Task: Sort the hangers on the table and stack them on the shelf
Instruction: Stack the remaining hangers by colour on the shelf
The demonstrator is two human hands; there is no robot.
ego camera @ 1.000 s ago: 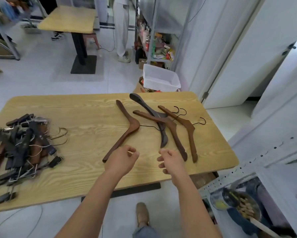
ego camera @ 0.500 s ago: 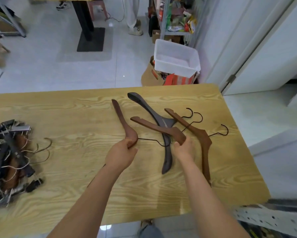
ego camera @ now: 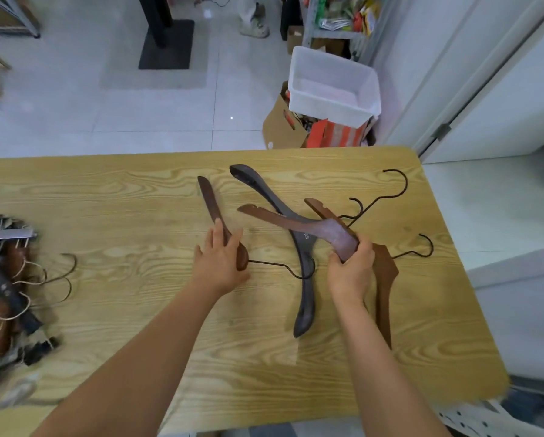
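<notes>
Gripping one brown hanger (ego camera: 315, 228) each, both hands (ego camera: 222, 263) work near an empty white bin (ego camera: 333, 86).

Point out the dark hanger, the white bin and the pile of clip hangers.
dark hanger (ego camera: 307, 266): head view, middle bend.
white bin (ego camera: 333, 104): head view, front wall.
pile of clip hangers (ego camera: 3, 288): head view, centre of heap.

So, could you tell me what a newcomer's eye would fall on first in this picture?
Probably the two hands at the centre of the wooden table: the right hand closes its grip on a reddish-brown hanger lying across a darker hanger, while the left hand rests on another brown hanger. Next comes the tangled hanger pile at the table's left edge.
</notes>
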